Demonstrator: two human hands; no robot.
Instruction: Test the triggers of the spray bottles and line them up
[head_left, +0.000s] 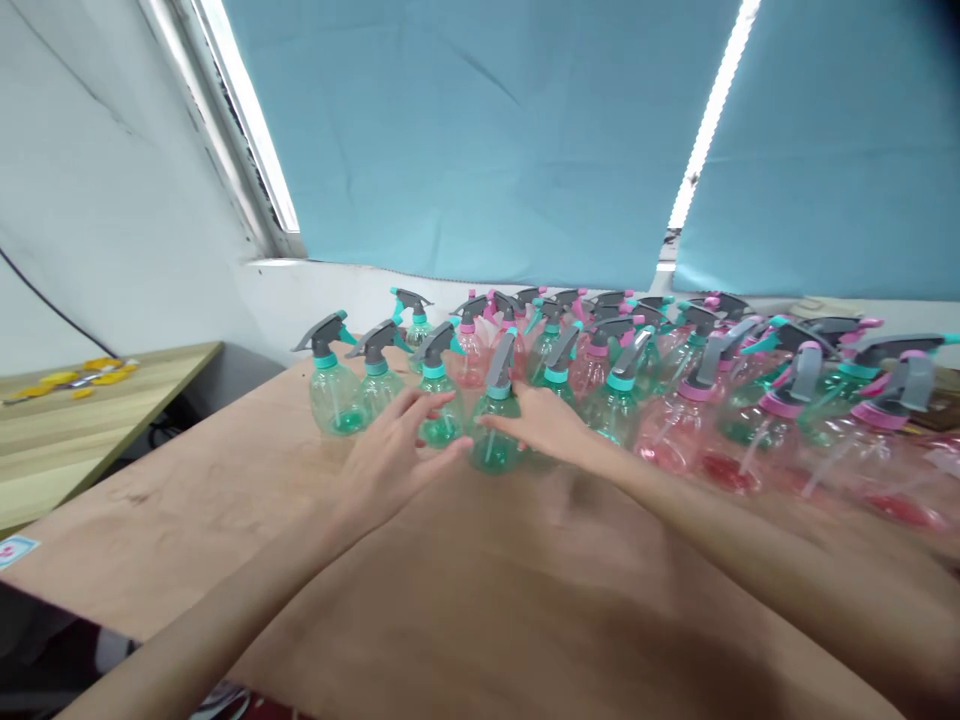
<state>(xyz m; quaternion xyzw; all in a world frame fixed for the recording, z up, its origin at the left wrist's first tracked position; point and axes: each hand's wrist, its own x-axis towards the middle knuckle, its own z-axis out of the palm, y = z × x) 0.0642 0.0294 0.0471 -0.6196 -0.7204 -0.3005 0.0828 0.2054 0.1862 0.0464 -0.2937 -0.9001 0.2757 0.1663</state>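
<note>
A green spray bottle (495,452) with a grey and turquoise trigger head stands upright on the table, in front of the others. My right hand (546,425) holds it from the right, the thumb across its front; the other fingertips are partly hidden. On the other side, my left hand (397,450) is open, fingers spread, its thumb tip close to that bottle's left side. Behind the left fingers stands another green spray bottle (442,425), partly covered. Two more green bottles, the nearer (381,388) and the outermost (334,398), stand to the left.
Rows of green and pink spray bottles (671,430) crowd the right and back of the wooden table (247,500). A lower side table (45,450) with yellow items (82,375) stands at left. Blue blinds (480,140) hang behind.
</note>
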